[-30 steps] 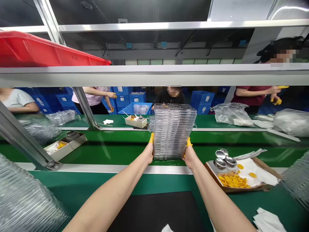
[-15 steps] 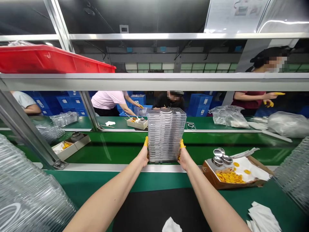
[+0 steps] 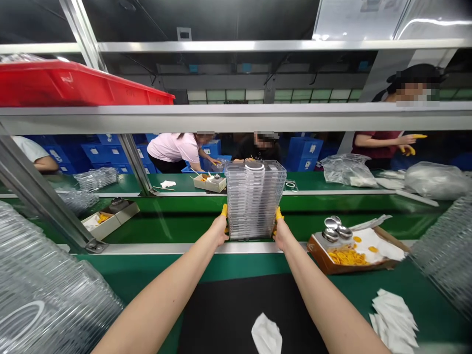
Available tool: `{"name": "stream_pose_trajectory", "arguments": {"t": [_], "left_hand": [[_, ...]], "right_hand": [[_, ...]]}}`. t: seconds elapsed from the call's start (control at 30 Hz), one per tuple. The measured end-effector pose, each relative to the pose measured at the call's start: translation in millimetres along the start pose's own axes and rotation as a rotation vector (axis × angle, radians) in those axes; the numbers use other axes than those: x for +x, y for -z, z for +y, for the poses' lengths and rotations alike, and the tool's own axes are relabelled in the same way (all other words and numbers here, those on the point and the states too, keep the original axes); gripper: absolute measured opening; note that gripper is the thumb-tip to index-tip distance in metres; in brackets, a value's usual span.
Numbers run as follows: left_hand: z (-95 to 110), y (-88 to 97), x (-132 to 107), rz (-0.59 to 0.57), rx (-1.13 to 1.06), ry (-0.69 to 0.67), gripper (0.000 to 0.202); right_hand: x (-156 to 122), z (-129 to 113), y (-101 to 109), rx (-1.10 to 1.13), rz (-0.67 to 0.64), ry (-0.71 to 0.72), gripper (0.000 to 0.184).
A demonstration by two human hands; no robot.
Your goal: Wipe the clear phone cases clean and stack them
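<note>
A tall stack of clear plastic trays (image 3: 254, 206) stands in the middle of the head view, over the green conveyor belt (image 3: 177, 221). A white ring shows on its top tray. Against the stack's left side is my left hand (image 3: 221, 228), with yellow finger cots on its fingers. My right hand (image 3: 279, 231), in similar yellow cots, grips the opposite side. Both arms reach far forward, and the stack sits upright between the two hands. Fingers behind the stack are partly hidden. Whether the bottom tray touches the belt, I cannot tell.
Larger clear tray stacks flank me, one left (image 3: 47, 285) and one right (image 3: 448, 250). A cardboard box (image 3: 320, 255) holds yellow finger cots and metal tins. White cloths (image 3: 394, 314) lie on the bench beside a black mat (image 3: 221, 314). Overhead runs a metal rail (image 3: 236, 120); co-workers stand beyond.
The view has tilted down slightly, so more of the black mat and its white cloth shows. My hands still hold the tray stack. Across the belt, the pink-shirted co-worker has leaned lower.
</note>
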State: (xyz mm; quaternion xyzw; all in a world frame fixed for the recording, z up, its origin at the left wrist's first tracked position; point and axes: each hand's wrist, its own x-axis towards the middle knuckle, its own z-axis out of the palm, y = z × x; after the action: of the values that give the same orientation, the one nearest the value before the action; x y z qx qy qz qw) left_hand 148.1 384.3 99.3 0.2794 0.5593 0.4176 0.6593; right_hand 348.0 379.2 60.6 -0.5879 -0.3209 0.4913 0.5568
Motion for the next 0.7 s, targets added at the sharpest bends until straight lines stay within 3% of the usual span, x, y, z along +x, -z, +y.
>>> {"name": "stream_pose_trajectory", "arguments": {"t": [0.1, 0.17, 0.27, 0.33, 0.4, 0.53, 0.6, 0.7], "left_hand": [[6, -5.7, -4, 0.009, 0.03, -0.006, 0.035], [7, -8.5, -5, 0.009, 0.049, -0.006, 0.034], [6, -9.4, -8, 0.009, 0.075, -0.023, 0.034], [6, -9.3, -10, 0.011, 0.098, -0.052, 0.033], [6, -9.9, -12, 0.015, 0.132, -0.093, 0.033], [7, -6.9, -26, 0.043, 0.252, -0.239, 0.033], [3, 2.9, -47, 0.049, 0.325, -0.371, 0.033], [-21, 33.1, -95, -0.013, 0.434, -0.579, 0.035]], "right_hand": [[-29, -8, 14, -0.095, 0.107, 0.146, 0.035], [-67, -9, 32, -0.179, 0.096, 0.265, 0.032], [-144, 8, 61, -0.328, -0.077, 0.381, 0.024], [-191, 33, 74, -0.567, -0.268, 0.512, 0.015], [-223, 65, 80, -0.802, -0.323, 0.658, 0.021], [-232, 105, 69, -1.007, -0.19, 0.824, 0.021], [-223, 105, 54, -1.0, -0.162, 0.831, 0.025], [-209, 92, 15, -0.951, -0.146, 0.804, 0.024]]}}
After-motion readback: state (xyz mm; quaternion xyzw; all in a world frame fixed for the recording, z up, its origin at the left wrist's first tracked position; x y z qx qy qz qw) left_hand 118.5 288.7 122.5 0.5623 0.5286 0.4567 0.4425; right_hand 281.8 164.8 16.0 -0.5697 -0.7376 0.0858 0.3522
